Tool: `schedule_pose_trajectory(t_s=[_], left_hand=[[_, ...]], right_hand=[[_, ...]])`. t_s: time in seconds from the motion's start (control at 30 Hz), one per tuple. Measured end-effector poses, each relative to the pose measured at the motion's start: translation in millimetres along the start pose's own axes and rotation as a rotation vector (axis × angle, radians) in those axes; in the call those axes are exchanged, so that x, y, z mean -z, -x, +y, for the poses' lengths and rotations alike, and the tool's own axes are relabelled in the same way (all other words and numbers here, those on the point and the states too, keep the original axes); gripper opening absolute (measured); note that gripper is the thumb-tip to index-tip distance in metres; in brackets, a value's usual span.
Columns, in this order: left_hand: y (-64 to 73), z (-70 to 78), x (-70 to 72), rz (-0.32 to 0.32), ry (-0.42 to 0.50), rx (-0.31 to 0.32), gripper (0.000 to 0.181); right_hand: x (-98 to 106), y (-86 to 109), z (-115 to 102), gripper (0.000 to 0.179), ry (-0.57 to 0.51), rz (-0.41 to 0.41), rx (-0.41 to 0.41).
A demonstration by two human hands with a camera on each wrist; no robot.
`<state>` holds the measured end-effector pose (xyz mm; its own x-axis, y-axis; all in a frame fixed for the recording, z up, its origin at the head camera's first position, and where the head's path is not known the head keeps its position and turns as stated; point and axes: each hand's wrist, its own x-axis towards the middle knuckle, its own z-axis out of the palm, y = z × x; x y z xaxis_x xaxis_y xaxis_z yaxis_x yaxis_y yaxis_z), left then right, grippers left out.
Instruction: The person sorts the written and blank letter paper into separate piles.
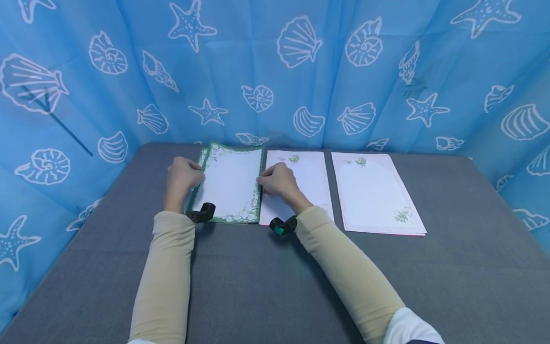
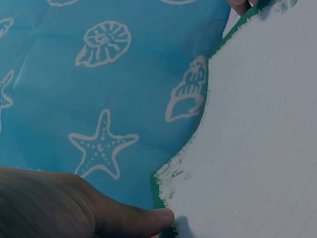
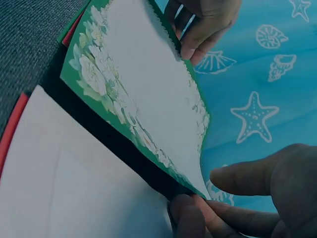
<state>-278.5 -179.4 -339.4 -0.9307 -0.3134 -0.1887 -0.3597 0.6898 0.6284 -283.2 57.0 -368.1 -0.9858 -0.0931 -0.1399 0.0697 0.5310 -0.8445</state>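
Note:
A white sheet of paper with a green floral border (image 1: pixel 232 184) is raised at a tilt over another green-bordered sheet (image 1: pixel 203 156), which shows along its left side. My left hand (image 1: pixel 184 177) pinches its left edge, thumb (image 2: pixel 161 218) on the front face and fingers behind. At the opposite edge is my right hand (image 1: pixel 281 181), its curled fingers (image 3: pixel 198 215) under the paper's corner and the thumb (image 3: pixel 237 178) close beside that edge. The paper bows between both hands.
To the right lie two stacks of pale sheets with small green plant prints, a middle stack (image 1: pixel 307 179) partly under my right hand and a right stack (image 1: pixel 378 196). All rest on a grey cloth-covered table (image 1: pixel 240 282), backed by a blue seashell curtain (image 1: pixel 266 57).

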Motion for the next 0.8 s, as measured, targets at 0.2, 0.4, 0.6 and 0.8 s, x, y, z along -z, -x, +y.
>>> schedule_pose_trajectory(t_s=[0.2, 0.4, 0.6, 0.8], left_hand=[[-0.9, -3.4, 3.4, -0.026, -0.021, 0.021, 0.036], [-3.1, -4.8, 5.7, -0.052, -0.032, 0.054, 0.035], [-4.0, -5.0, 6.3, -0.113, -0.109, 0.054, 0.022], [-2.9, -3.7, 5.8, -0.159, -0.155, 0.056, 0.03]], right_hand=[[-3.6, 0.7, -3.6, 0.024, 0.034, -0.039, 0.022], [-5.5, -0.3, -4.6, 0.021, 0.061, -0.068, 0.036], [-7.7, -0.8, -8.9, 0.033, 0.103, -0.104, 0.014], [-9.9, -1.7, -11.0, 0.048, 0.112, -0.129, 0.023]])
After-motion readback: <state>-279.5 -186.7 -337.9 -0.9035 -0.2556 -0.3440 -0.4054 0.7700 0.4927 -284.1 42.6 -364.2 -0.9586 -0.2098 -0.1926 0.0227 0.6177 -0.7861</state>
